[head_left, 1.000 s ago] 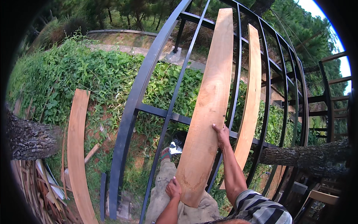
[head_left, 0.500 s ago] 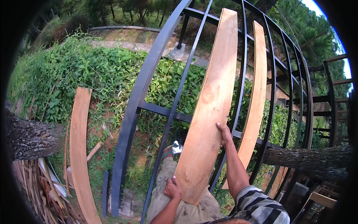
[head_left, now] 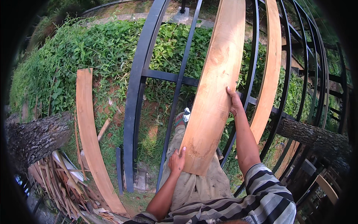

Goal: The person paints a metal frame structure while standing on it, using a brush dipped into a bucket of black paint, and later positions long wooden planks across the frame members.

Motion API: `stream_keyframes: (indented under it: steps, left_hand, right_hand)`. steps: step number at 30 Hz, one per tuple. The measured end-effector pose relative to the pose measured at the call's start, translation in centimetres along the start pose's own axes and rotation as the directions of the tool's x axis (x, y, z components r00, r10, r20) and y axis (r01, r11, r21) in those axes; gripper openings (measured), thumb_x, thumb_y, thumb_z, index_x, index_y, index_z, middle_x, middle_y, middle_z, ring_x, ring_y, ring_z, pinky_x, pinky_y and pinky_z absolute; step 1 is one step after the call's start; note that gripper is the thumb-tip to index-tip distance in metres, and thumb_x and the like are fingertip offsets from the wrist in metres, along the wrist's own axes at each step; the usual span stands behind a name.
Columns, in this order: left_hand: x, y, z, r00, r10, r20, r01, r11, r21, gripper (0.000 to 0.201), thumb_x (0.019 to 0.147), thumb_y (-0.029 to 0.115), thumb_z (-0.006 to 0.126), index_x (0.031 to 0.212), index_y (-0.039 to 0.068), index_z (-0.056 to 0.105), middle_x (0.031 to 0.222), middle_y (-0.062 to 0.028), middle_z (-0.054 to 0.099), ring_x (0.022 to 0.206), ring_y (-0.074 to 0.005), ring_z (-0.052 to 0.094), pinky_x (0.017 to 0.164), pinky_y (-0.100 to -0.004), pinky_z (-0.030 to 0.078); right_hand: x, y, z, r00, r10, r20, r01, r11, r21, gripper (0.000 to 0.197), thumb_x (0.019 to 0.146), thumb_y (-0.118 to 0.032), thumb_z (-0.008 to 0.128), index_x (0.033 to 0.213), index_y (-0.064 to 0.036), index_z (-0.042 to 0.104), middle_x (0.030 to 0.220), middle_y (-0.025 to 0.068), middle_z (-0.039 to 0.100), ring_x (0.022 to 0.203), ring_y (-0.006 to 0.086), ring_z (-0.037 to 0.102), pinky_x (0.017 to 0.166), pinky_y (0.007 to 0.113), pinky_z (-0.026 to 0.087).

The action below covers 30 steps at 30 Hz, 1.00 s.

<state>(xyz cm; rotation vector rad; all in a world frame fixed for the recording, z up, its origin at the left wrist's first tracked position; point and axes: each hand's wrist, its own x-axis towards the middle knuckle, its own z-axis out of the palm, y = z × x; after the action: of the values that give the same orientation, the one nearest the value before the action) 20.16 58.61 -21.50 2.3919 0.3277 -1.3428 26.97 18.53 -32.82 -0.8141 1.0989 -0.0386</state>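
I hold a long pale wooden plank (head_left: pixel 214 86) upright against a curved black metal frame (head_left: pixel 138 86). My left hand (head_left: pixel 176 160) grips the plank's lower left edge near its bottom end. My right hand (head_left: pixel 235 101) presses on its right edge about halfway up. The plank's bottom end rests over my thigh in beige trousers (head_left: pixel 197 186). A second plank (head_left: pixel 269 71) leans on the frame just to the right, behind my right forearm.
A third plank (head_left: pixel 89 138) leans at the left beside a pile of wood offcuts (head_left: pixel 61 179). Tree trunks lie at left (head_left: pixel 33 138) and right (head_left: pixel 313 136). Green ground plants (head_left: pixel 82 52) grow beyond the frame; my sandalled foot (head_left: pixel 181 118) rests on a bar.
The view has tilted downward and nearer. The plank has shifted slightly against the frame, and both hands keep their hold on it.
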Motion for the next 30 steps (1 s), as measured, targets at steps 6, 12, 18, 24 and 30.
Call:
stream_keyframes:
  steps: [6, 12, 18, 24, 30]
  left_hand:
    - [0.5, 0.2, 2.6, 0.996, -0.003, 0.092, 0.009, 0.998, -0.062, 0.09, 0.095, 0.078, 0.037, 0.131, -0.001, 0.06, 0.118, -0.0332, 0.066, 0.117, -0.0476, 0.062, 0.098, -0.0561, 0.047]
    - [1.9, -0.8, 7.7, 0.991, 0.026, 0.128, -0.009, 0.992, -0.126, 0.092, 0.095, 0.079, 0.036, 0.129, -0.004, 0.058, 0.119, -0.0333, 0.065, 0.117, -0.0497, 0.06, 0.1, -0.0544, 0.046]
    - [7.4, -3.3, 10.4, 0.998, 0.042, 0.055, -0.029, 0.975, -0.222, 0.09, 0.096, 0.075, 0.045, 0.127, -0.008, 0.059, 0.117, -0.0322, 0.067, 0.117, -0.0459, 0.062, 0.101, -0.0499, 0.046]
    - [7.8, -3.0, 6.9, 0.999, 0.033, 0.035, -0.022, 0.963, -0.269, 0.077, 0.103, 0.062, 0.048, 0.132, -0.009, 0.058, 0.123, -0.0203, 0.067, 0.113, -0.0263, 0.063, 0.1, -0.0373, 0.047]
    - [7.0, -3.8, 2.9, 0.999, -0.018, -0.047, 0.0, 0.928, -0.374, 0.089, 0.1, 0.067, 0.049, 0.144, -0.01, 0.047, 0.139, -0.0186, 0.057, 0.123, -0.0266, 0.056, 0.109, -0.0381, 0.041]
  right_hand:
    - [-1.8, 0.4, -1.6, 0.994, -0.08, -0.07, 0.091, 0.982, 0.165, 0.07, 0.103, -0.056, 0.054, 0.148, -0.0033, 0.046, 0.141, 0.0154, 0.059, 0.124, 0.026, 0.059, 0.107, 0.041, 0.047]
    - [-8.5, 8.9, -11.6, 0.9, -0.086, -0.427, -0.114, 0.9, -0.421, 0.066, 0.103, -0.06, 0.048, 0.143, -0.0069, 0.053, 0.126, 0.0136, 0.066, 0.109, 0.0241, 0.068, 0.09, 0.038, 0.055]
    - [-13.8, 23.2, -23.7, 0.922, -0.047, -0.383, -0.262, 0.654, -0.71, 0.052, 0.103, -0.048, 0.057, 0.134, -0.0058, 0.061, 0.106, 0.0064, 0.071, 0.091, 0.0144, 0.067, 0.07, 0.031, 0.053]
    - [-12.0, 29.7, -23.6, 0.934, -0.074, -0.349, -0.201, 0.699, -0.687, 0.043, 0.101, -0.038, 0.061, 0.122, -0.0012, 0.069, 0.097, 0.0165, 0.075, 0.094, 0.0205, 0.072, 0.082, 0.038, 0.056]
    - [-4.4, 30.2, -20.0, 0.977, 0.173, -0.126, -0.195, 0.964, -0.183, 0.05, 0.103, -0.038, 0.059, 0.142, -0.0056, 0.056, 0.112, 0.0115, 0.071, 0.085, 0.02, 0.07, 0.074, 0.035, 0.059]
